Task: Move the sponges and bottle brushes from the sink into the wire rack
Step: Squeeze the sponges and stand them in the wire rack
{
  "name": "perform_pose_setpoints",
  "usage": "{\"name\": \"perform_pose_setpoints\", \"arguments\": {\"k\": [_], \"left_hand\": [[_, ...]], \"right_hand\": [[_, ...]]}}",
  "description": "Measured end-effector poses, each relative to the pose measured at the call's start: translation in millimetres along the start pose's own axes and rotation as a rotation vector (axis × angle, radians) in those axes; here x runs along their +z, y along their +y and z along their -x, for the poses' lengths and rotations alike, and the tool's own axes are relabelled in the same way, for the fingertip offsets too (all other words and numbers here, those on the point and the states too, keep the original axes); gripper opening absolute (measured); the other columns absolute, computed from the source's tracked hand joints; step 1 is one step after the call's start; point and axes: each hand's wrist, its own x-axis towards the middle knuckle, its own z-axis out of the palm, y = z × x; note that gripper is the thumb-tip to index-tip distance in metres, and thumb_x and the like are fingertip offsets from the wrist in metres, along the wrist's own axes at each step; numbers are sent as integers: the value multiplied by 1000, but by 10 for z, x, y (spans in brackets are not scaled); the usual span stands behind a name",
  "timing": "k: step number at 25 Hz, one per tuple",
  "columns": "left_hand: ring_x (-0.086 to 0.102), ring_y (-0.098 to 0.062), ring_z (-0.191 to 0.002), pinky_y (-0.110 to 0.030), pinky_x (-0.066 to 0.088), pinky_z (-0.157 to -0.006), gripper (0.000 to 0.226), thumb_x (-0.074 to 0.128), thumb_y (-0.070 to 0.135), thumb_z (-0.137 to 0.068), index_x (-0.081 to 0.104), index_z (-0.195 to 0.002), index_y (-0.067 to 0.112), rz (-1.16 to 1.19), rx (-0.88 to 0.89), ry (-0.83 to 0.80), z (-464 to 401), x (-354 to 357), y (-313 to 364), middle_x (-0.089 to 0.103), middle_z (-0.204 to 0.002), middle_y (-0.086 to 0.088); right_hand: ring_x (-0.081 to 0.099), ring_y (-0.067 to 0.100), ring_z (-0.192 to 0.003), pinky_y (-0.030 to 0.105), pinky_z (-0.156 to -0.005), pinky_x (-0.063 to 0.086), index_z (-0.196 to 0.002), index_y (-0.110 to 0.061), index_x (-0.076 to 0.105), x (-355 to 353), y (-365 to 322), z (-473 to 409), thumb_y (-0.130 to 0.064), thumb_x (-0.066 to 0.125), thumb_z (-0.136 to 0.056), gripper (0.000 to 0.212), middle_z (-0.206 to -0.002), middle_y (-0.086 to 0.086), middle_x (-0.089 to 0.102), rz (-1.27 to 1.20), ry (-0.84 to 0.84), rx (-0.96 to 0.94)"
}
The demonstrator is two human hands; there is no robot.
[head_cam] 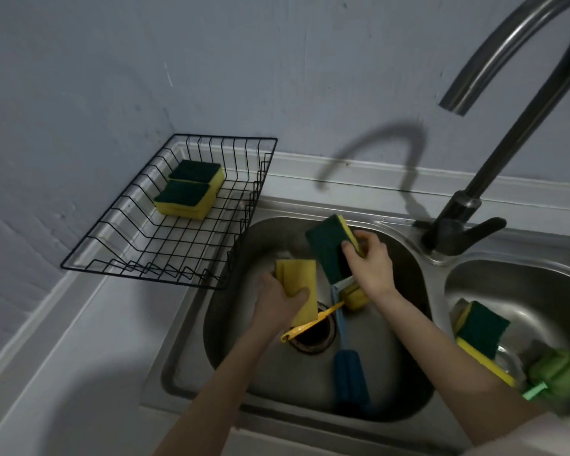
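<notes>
My left hand (278,302) grips a sponge with its yellow side up (296,284) above the left sink basin (264,232). My right hand (371,261) holds another sponge, green side facing me (326,246), over the same basin. Below them lie a blue bottle brush (348,370), a yellow bottle brush (313,320) across the drain, and a yellow brush head (354,296). The black wire rack (139,268) on the counter to the left holds two sponges (188,189). Two more sponges (481,327) and a green brush (556,373) lie in the right basin (524,291).
A tall dark faucet (494,153) rises between the basins at the right, its spout arching overhead. A grey wall stands behind the rack and the sink. White counter (63,373) extends left of the sink below the rack.
</notes>
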Motion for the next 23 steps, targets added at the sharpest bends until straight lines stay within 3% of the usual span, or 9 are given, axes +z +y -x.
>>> {"name": "perform_pose_setpoints", "arguments": {"k": [3, 6, 8, 11, 14, 17, 20, 23], "left_hand": [[53, -30, -107, -32, 42, -81, 56, 60, 24, -83, 27, -122, 2, 133, 104, 68, 132, -79, 225, 51, -123, -17], [48, -18, -95, -26, 38, -76, 52, 55, 23, -86, 25, -125, 3, 228, 231, 106, 271, -185, 417, 49, -114, -9], [46, -14, -95, -22, 36, -76, 54, 52, 25, -87, 25, -130, 7, 264, 291, 106, 355, -260, 516, 44, -109, -1], [49, -6, -86, -18, 39, -65, 50, 50, 26, -89, 29, -132, 12, 335, 370, 102, 465, -378, 632, 46, -107, 3], [49, -13, -101, -27, 40, -86, 55, 51, 29, -88, 28, -135, 13, 362, 391, 165, 521, -541, 655, 47, -116, 1], [42, -13, -105, -30, 36, -88, 59, 50, 30, -88, 21, -138, 16, 359, 382, 188, 583, -774, 654, 40, -118, 3], [41, -14, -105, -35, 39, -89, 54, 45, 30, -90, 21, -137, 22, 398, 368, 132, 642, -1046, 640, 36, -116, 6], [40, -13, -107, -37, 40, -94, 47, 38, 27, -93, 23, -138, 26, 412, 379, 89, 662, -1321, 558, 36, -117, 7]], "right_hand": [[56, 24, -105, 36, -95, 44, -123, -12, 50, -100, -204, 56, -29, 50, -91, 36, -113, 11, 58, -241, 9, 53], [55, 21, -105, 35, -95, 45, -126, -16, 47, -210, -362, 95, -30, 45, -93, 36, -110, 5, 55, -389, 1, 66], [53, 18, -101, 27, -84, 47, -127, -15, 46, -272, -465, 100, -27, 41, -95, 35, -110, 4, 54, -441, 9, 26], [51, 16, -97, 17, -69, 41, -125, -9, 49, -322, -633, 130, -29, 39, -96, 37, -107, 4, 55, -435, -30, -15], [51, 18, -107, 23, -80, 45, -133, -10, 40, -295, -812, 192, -41, 46, -91, 52, -121, 7, 52, -362, -146, -72], [46, 20, -116, 30, -99, 42, -141, -15, 26, -192, -1027, 254, -46, 59, -81, 74, -131, 5, 40, -149, -184, -156], [42, 21, -116, 25, -93, 35, -142, -16, 23, -37, -1223, 293, -43, 63, -80, 78, -128, 6, 33, -60, -193, -190], [44, 26, -123, 30, -100, 39, -141, -14, 25, 195, -1346, 284, -43, 64, -78, 79, -136, 10, 34, -77, -194, -195]]}}
